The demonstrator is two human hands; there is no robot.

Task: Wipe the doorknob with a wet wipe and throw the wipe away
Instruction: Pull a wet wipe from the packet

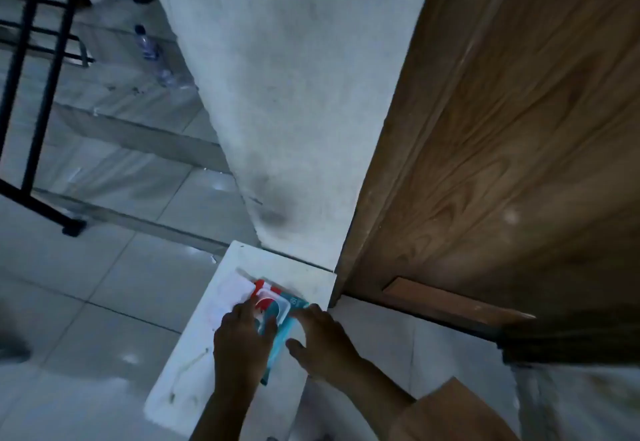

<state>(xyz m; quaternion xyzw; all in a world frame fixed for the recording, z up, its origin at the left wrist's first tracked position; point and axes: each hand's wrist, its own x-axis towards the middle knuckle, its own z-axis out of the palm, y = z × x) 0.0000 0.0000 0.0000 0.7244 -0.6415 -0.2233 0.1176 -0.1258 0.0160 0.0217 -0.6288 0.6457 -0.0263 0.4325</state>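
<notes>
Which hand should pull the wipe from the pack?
Probably left: the left hand has fingertips at the wet wipe pack lid opening, while the right hand rests along its edge, suited to steadying it.

wipe pack (280,312) on board (207,388), wall (294,94) behind, door (519,129) right

No print can be read with any certainty. The teal pack of wet wipes (282,323) on the white board (180,395) bears a small pale mark near its upper right corner that may be digits, yet it is too blurred to make out.
</notes>
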